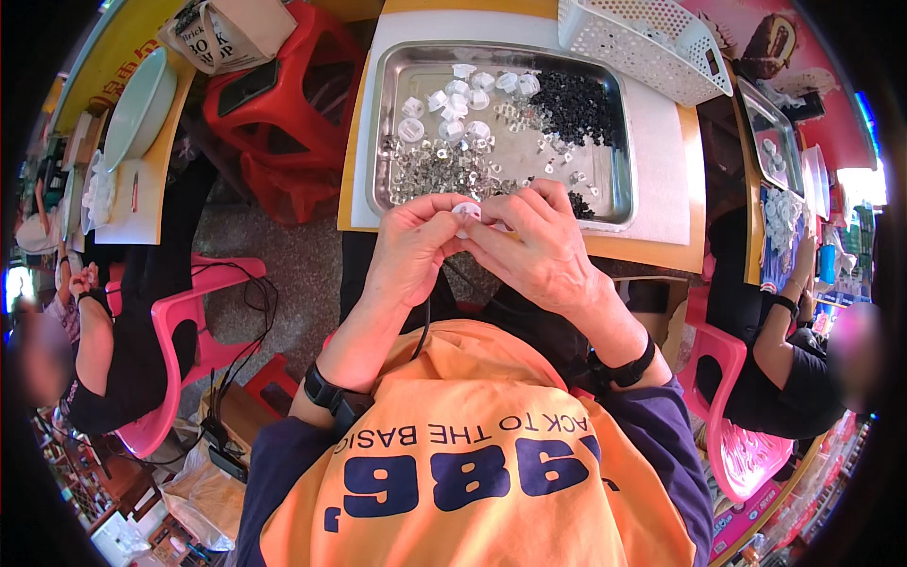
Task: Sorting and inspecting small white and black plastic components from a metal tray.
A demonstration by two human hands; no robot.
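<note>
A small white round plastic part (466,210) is pinched between the fingers of both my hands, just above the tray's near edge. My left hand (411,248) grips it from the left with thumb and forefinger. My right hand (540,248) has its fingertips closed on the part's right side; whether they also hold a smaller piece is hidden. Beyond my hands lies a shallow metal tray (534,159). Similar white plastic parts (455,106) sit loosely at its upper left, small black pieces (573,109) are heaped at the right, and tiny metal pieces (425,172) spread along the near left.
A white perforated basket (652,47) stands at the table's far right corner. Left of the table is a red stool (302,104) bearing a dark flat object. People sit on pink chairs (175,331) at both sides. A pale green basin (142,109) rests on the left table.
</note>
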